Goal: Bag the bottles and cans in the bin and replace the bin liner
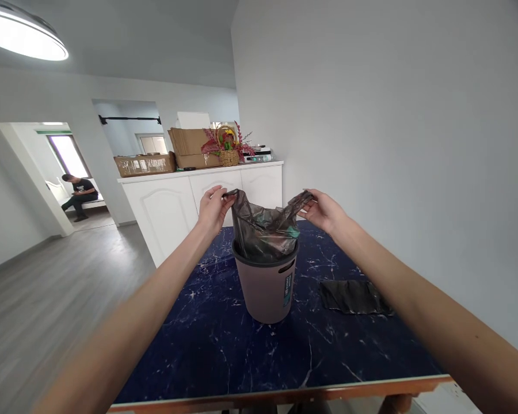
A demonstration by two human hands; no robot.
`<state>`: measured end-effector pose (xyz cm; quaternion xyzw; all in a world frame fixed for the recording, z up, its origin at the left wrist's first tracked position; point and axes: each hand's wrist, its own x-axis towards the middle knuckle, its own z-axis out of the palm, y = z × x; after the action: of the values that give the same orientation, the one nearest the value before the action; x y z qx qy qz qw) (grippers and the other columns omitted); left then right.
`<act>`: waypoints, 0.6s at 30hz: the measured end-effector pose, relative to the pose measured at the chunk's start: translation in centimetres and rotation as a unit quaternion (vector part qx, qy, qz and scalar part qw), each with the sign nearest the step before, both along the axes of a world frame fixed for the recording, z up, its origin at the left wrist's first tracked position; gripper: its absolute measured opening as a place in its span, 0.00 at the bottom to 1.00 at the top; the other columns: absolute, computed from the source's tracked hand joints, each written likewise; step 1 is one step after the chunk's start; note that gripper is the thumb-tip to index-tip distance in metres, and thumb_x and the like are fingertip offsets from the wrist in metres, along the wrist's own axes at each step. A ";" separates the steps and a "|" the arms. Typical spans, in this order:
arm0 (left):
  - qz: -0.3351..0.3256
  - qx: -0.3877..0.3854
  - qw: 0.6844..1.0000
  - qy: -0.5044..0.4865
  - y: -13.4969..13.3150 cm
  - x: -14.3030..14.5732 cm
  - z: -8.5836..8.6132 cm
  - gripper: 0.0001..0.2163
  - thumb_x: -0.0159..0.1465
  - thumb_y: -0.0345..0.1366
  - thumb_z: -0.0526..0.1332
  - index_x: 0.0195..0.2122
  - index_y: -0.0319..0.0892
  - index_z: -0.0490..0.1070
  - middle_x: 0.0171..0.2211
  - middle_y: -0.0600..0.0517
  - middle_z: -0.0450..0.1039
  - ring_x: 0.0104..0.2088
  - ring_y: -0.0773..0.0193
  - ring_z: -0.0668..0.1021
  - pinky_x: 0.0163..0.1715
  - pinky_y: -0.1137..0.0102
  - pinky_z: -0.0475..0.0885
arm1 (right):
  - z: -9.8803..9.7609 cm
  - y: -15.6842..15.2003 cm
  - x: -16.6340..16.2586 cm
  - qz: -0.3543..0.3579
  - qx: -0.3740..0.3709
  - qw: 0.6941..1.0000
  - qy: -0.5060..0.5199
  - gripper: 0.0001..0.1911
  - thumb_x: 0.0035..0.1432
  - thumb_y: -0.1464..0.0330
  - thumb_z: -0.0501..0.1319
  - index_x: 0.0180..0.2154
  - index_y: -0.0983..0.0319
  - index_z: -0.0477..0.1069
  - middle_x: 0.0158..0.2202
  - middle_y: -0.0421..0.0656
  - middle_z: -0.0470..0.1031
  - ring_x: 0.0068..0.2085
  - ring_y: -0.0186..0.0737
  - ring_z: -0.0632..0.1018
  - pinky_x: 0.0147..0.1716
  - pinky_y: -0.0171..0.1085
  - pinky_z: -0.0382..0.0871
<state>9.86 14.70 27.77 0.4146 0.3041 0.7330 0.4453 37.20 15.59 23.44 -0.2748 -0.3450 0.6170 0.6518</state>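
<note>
A black, see-through garbage bag [265, 236] rises out of a pinkish-grey trash can [263, 290] with a dark rim. Some coloured contents show faintly through the plastic, too blurred to name. My left hand [214, 210] pinches one upper corner of the bag. The opposite corner is gripped by my right hand [322, 211], so the bag's top is stretched between both hands above the can. Its lower part is hidden inside the can. A folded black plastic bag [354, 297] lies on the table beneath my right forearm.
The can stands on a dark blue marbled table [224, 351] with a wooden edge. Behind it, a white cabinet [168, 213] carries cardboard boxes [194, 148] and a flower basket [229, 157]. A person [83, 192] sits in the room at far left. A wall stands right.
</note>
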 end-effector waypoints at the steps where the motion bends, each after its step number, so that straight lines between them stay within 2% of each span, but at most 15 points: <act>1: 0.000 0.008 1.000 -0.006 0.0 0.0 0.4 0.11 0.63 0.22 0.66 0.38 0.43 0.66 0.28 0.56 0.74 0.27 0.71 0.79 0.38 0.73 0.81 | 0.5 0.1 -0.2 -0.001 0.010 1.000 0.007 0.10 0.67 0.71 0.63 0.32 0.56 0.66 0.24 0.36 0.76 0.30 0.37 0.80 0.34 0.36 0.80; 7: -0.008 0.052 0.998 -0.022 -0.1 0.6 2.6 0.10 0.64 0.22 0.65 0.37 0.44 0.67 0.26 0.57 0.72 0.27 0.70 0.79 0.40 0.73 0.81 | 3.3 0.0 -0.8 0.002 0.074 0.997 0.033 0.08 0.66 0.70 0.62 0.32 0.57 0.68 0.25 0.37 0.78 0.30 0.38 0.82 0.34 0.36 0.80; 11: 0.008 0.116 0.993 -0.002 -0.7 0.6 5.4 0.11 0.64 0.22 0.66 0.36 0.44 0.66 0.28 0.57 0.71 0.28 0.71 0.77 0.38 0.73 0.80 | 5.7 0.0 -0.6 -0.009 0.129 0.991 0.045 0.10 0.66 0.69 0.63 0.31 0.57 0.68 0.25 0.37 0.78 0.30 0.36 0.81 0.32 0.34 0.79; 14: 0.070 0.182 0.979 0.057 -2.8 -0.6 8.6 0.10 0.66 0.21 0.63 0.36 0.43 0.65 0.31 0.56 0.71 0.29 0.74 0.76 0.35 0.76 0.76 | 7.5 -0.7 0.2 -0.023 0.184 0.981 0.049 0.11 0.67 0.69 0.64 0.30 0.57 0.68 0.26 0.35 0.76 0.30 0.32 0.80 0.34 0.30 0.78; 15: 0.110 0.210 0.969 0.070 -4.0 -1.2 9.7 0.09 0.67 0.20 0.60 0.37 0.42 0.65 0.32 0.57 0.70 0.29 0.76 0.75 0.34 0.78 0.74 | 8.0 -1.2 0.5 -0.029 0.208 0.976 0.048 0.11 0.67 0.70 0.64 0.30 0.57 0.68 0.27 0.35 0.76 0.30 0.31 0.79 0.35 0.29 0.78; 17: 0.134 0.236 0.959 0.079 -6.7 -2.9 11.7 0.10 0.68 0.19 0.58 0.43 0.40 0.65 0.35 0.58 0.69 0.33 0.79 0.76 0.39 0.79 0.73 | 9.0 -2.5 1.0 -0.036 0.257 0.965 0.037 0.11 0.67 0.70 0.64 0.30 0.57 0.69 0.29 0.34 0.76 0.32 0.29 0.80 0.37 0.27 0.78; 18: 0.175 0.260 0.944 0.106 -8.2 -4.0 12.5 0.10 0.69 0.19 0.56 0.47 0.39 0.65 0.36 0.59 0.68 0.35 0.79 0.78 0.42 0.76 0.74 | 9.4 -3.3 1.1 -0.036 0.277 0.960 0.027 0.11 0.68 0.70 0.64 0.31 0.57 0.69 0.31 0.35 0.77 0.34 0.30 0.80 0.38 0.27 0.78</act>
<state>5.89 6.46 40.30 0.5316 0.2159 0.8048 0.1522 38.34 12.24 32.85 -0.0792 -0.4749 0.4803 0.7332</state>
